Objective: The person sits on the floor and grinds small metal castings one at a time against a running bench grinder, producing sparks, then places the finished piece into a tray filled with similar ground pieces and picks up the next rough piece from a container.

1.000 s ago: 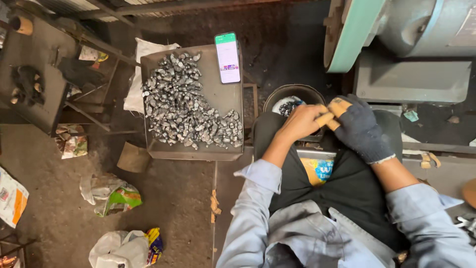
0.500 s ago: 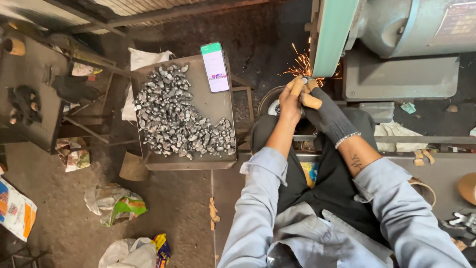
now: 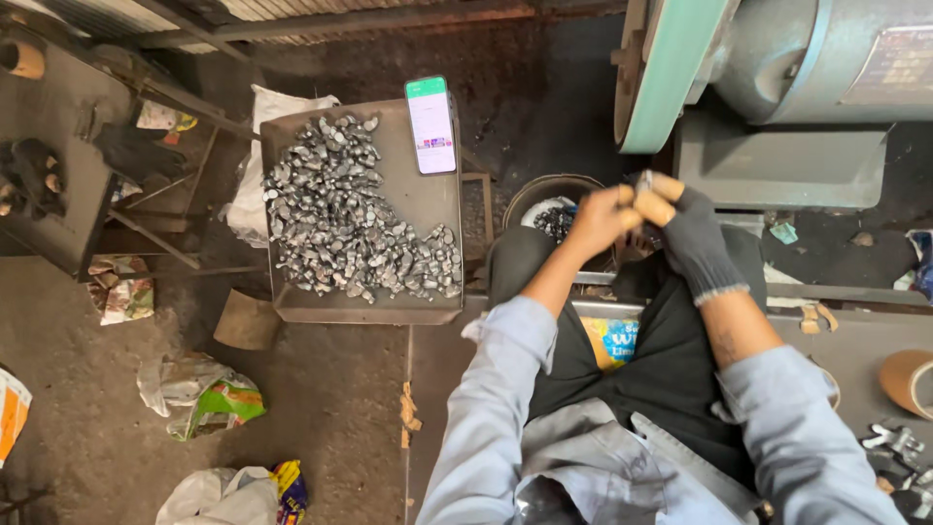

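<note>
Both hands meet just below the green-rimmed grinding wheel (image 3: 653,78). The bare left hand (image 3: 595,219) and the dark-gloved right hand (image 3: 688,238) are closed together on a small metal piece (image 3: 643,181), mostly hidden by taped fingertips, held near the wheel but apart from it. Judging by the stock, much is left: a big heap of grey metal pieces (image 3: 350,219) fills the tray (image 3: 428,311) from its far left corner to its near right corner, while the round bowl (image 3: 554,209) under the hands holds only a few. A phone (image 3: 431,124) with a lit screen leans at the tray's far right corner. A yellow-and-blue printed label (image 3: 610,340) shows between the forearms; crumpled green, white and orange wrappers (image 3: 209,399) lie on the floor
</note>
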Demonstrator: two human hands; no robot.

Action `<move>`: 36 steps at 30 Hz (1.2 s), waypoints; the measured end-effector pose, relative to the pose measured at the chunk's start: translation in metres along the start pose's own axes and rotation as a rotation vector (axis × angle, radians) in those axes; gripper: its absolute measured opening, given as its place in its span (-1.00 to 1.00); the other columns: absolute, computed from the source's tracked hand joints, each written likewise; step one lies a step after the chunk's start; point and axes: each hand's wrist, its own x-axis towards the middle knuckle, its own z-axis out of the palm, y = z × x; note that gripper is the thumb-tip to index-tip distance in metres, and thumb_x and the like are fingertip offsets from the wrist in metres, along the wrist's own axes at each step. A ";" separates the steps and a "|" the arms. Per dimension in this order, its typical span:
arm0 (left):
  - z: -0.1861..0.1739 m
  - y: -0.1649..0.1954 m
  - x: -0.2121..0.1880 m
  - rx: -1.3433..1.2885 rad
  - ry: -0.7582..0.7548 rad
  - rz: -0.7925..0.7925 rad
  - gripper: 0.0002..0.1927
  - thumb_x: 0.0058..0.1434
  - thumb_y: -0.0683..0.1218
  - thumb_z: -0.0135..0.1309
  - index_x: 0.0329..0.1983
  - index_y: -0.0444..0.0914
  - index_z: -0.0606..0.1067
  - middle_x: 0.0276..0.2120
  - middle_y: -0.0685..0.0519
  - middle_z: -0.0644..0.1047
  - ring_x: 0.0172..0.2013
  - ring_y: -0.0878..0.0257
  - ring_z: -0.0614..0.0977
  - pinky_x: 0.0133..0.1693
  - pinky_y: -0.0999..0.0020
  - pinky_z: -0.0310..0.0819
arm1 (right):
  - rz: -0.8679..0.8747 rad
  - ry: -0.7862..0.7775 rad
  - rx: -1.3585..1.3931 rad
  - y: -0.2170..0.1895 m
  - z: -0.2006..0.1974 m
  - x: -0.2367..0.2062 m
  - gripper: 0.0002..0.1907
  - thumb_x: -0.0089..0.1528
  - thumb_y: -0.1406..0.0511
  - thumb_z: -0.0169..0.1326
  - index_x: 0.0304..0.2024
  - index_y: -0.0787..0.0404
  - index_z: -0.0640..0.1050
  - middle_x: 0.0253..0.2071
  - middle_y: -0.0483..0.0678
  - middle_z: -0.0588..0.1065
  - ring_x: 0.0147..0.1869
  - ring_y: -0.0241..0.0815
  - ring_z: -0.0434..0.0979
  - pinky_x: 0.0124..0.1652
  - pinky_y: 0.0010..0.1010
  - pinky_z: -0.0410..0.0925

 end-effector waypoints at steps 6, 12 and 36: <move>-0.002 -0.005 0.037 -0.043 0.063 -0.289 -0.75 0.21 -0.17 0.15 -0.04 -0.29 0.56 -0.40 0.02 0.64 -0.46 0.27 0.69 -0.47 0.35 0.55 | 0.141 0.168 -0.384 -0.017 0.029 0.027 -0.65 0.33 0.15 0.13 -0.07 0.32 0.65 -0.31 -0.10 0.60 -0.37 -0.37 0.49 -0.35 -0.52 0.37; -0.008 -0.011 0.039 0.003 -0.005 -0.040 -0.71 0.20 -0.18 0.18 -0.01 -0.33 0.55 -0.38 0.01 0.66 -0.39 0.27 0.70 -0.35 0.35 0.59 | -0.056 0.137 -0.347 -0.032 0.043 0.019 -0.61 0.34 0.10 0.14 -0.01 0.29 0.64 -0.29 -0.13 0.60 -0.31 -0.45 0.53 -0.30 -0.53 0.42; 0.001 0.019 0.054 -0.621 0.533 -0.028 -0.68 0.40 -0.10 0.14 0.15 -0.33 0.52 -0.08 0.09 0.60 -0.09 0.35 0.61 -0.05 0.46 0.53 | 0.062 -0.386 0.603 0.019 0.039 0.042 -0.47 0.42 0.31 0.20 0.35 0.25 0.26 0.11 -0.12 0.30 0.18 -0.30 0.33 0.19 -0.42 0.34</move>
